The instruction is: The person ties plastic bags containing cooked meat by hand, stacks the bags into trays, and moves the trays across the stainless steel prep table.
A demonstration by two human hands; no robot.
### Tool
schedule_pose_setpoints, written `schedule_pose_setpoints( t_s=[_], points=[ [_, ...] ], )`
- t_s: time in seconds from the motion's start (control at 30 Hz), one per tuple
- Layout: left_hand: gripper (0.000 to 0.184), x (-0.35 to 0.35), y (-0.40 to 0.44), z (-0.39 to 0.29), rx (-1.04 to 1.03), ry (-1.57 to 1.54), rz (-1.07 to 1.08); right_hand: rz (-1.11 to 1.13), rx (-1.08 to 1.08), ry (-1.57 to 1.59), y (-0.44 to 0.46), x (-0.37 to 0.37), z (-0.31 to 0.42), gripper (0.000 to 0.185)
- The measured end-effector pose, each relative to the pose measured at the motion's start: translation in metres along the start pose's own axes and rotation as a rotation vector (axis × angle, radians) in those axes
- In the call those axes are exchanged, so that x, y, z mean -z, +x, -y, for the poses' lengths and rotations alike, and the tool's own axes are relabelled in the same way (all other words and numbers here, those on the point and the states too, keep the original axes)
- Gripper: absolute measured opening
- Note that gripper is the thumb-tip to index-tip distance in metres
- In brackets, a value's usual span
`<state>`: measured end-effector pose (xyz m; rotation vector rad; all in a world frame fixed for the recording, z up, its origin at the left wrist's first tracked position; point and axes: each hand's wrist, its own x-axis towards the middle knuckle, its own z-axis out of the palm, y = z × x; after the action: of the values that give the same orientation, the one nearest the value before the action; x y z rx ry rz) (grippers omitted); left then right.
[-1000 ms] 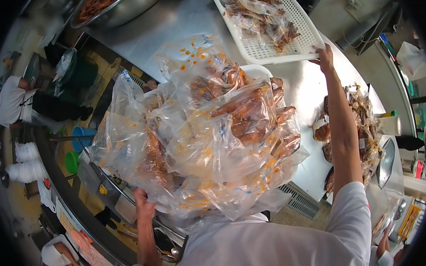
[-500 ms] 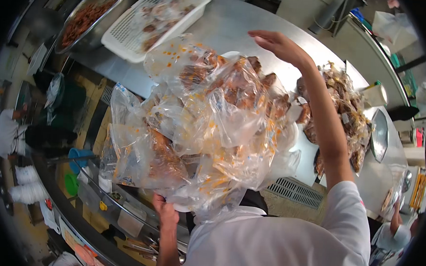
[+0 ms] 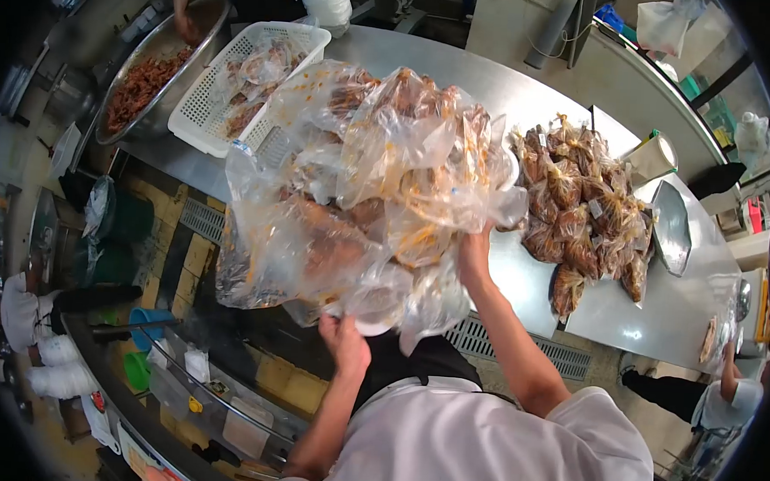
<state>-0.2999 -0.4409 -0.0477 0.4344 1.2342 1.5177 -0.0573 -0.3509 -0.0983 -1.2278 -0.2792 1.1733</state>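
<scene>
A white container (image 3: 513, 164), mostly hidden, carries a high heap of clear plastic bags (image 3: 407, 146) smeared with orange sauce, with brown cooked meat inside. My left hand (image 3: 345, 341) is closed on the near edge of the container, thumb on top. On the right side, my right hand (image 3: 475, 250) grips the load from below; its fingertips are hidden behind the plastic. To the right on the steel table (image 3: 522, 287) lies a pile of tied bags of brown meat (image 3: 583, 203).
A white perforated basket (image 3: 191, 113) with bagged meat stands at the far left, beside a steel bowl (image 3: 208, 35) of reddish-brown pieces where another person's hand (image 3: 185, 28) reaches in. A metal tray (image 3: 671, 229) and a can (image 3: 655, 154) sit right. Another person (image 3: 725, 402) stands beyond.
My right hand has come down from above the table to the right side of the heap. The load and my left hand have shifted slightly right in view, and the bag pile shows fully.
</scene>
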Motion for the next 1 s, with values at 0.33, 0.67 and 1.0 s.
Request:
schedule_pose_setpoints(
  t_s=[0.33, 0.67, 1.0],
  points=[
    [0.028, -0.053, 0.017, -0.002, 0.420, 0.430, 0.677, 0.408, 0.300, -0.345, 0.201, -0.004, 0.049, 0.057],
    [0.031, -0.070, 0.045, -0.147, -0.609, 0.791, 0.248, 0.881, 1.012, -1.033, -0.074, -0.119, 0.162, 0.086],
    [0.011, -0.194, 0.072, -0.214, -0.736, 0.452, 0.747, 0.583, 0.786, -0.766, -0.060, -0.178, 0.218, 0.016]
  ],
)
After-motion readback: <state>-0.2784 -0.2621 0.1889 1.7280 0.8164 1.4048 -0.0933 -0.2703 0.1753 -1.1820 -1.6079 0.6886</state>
